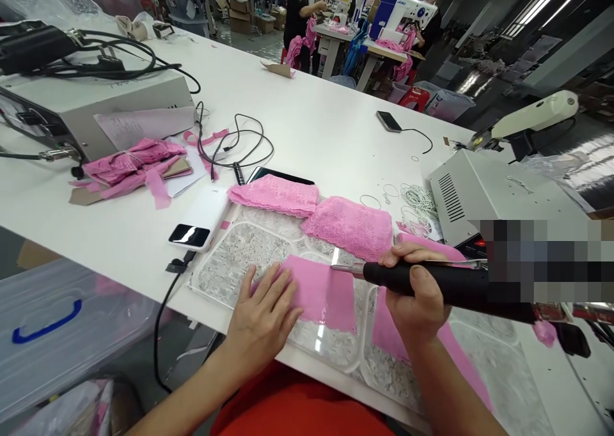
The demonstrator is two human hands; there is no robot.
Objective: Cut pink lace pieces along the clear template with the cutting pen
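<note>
Rested the left hand (263,321) flat over the left edge of the pink fabric panel (323,295), at its eight o'clock, with fingers loosely spread and grasping nothing. Clasped the black handheld tool (460,286) in the right hand (422,295), at three o'clock from the panel, with fingers wrapped around the barrel. Pointed the metal tip (349,268) toward nine o'clock over the panel's upper part; could not tell contact from a slight gap.

Had the panel lying on the marbled board (240,250). Saw one lace piece (275,195) at eleven o'clock of it and a second lace piece (352,227) at one, nearly end to end. Noticed another pink piece (389,334) at four o'clock, partly covered by the right forearm. Spotted a white device (204,215) at ten o'clock, and a grey box (503,190) at two.
</note>
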